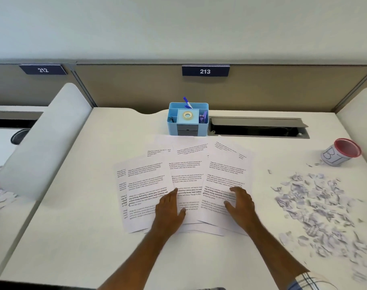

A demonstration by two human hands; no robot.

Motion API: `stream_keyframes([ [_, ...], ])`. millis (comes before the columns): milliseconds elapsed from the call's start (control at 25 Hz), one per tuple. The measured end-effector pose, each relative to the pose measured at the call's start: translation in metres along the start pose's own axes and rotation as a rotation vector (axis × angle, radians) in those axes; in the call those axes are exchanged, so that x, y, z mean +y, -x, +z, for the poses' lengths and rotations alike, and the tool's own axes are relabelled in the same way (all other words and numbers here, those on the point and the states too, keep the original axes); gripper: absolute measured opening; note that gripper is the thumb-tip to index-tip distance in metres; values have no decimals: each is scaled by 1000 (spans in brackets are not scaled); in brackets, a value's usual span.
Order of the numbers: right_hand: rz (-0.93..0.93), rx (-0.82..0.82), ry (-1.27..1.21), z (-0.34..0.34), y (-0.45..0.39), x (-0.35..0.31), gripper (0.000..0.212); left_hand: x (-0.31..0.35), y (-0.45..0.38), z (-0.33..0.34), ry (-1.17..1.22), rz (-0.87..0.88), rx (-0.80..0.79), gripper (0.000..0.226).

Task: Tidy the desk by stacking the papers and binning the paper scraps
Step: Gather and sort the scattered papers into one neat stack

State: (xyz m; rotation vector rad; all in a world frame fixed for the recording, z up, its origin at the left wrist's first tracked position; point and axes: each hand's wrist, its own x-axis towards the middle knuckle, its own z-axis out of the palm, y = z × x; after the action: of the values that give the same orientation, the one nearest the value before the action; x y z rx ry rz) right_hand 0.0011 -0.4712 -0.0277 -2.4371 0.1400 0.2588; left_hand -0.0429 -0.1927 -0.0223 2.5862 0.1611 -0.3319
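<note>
Printed papers (184, 181) lie fanned and overlapping across the middle of the white desk (73, 237). My left hand (170, 208) rests flat on the sheets near their lower centre, fingers straight, grasping nothing. My right hand (240, 203) sits on the right-hand sheets with fingers spread and slightly bent, also holding nothing. A heap of paper scraps (316, 206) is scattered on the desk well to the right of the papers. Beyond the scraps a small red-rimmed bin (341, 152) lies tilted, its opening towards me. Behind the papers stands a blue desk organiser (188, 119), with a tape roll (187, 115) on top.
</note>
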Motion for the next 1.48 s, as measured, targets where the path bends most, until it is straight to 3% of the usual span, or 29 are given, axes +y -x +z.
stream_keyframes([
  [440,106,-136,76,-21,40,45,73,75,-1,37,189,-120,-164,75],
  [560,69,-151,113,-21,43,47,73,80,-6,44,387,-239,-172,73],
  [640,50,-165,132,-21,43,50,73,85,-11,43,563,-352,-154,61],
  [760,23,-192,154,-26,42,53,71,88,-19,40,648,-413,-151,28],
  [800,9,-201,166,-27,42,54,71,90,-20,39,687,-439,-175,30],
  [920,-24,-217,211,-29,41,53,71,100,-26,36,732,-478,-280,78],
  [1080,-66,-250,273,-28,42,56,83,116,-27,37,589,-406,-241,91],
  [1240,-86,-285,325,-28,43,60,92,118,-29,39,270,-328,-133,94],
  [1360,-93,-293,348,-27,42,60,96,109,-39,43,415,-326,-128,102],
  [1480,-103,-290,357,-27,42,61,90,104,-45,43,622,-350,-88,72],
])
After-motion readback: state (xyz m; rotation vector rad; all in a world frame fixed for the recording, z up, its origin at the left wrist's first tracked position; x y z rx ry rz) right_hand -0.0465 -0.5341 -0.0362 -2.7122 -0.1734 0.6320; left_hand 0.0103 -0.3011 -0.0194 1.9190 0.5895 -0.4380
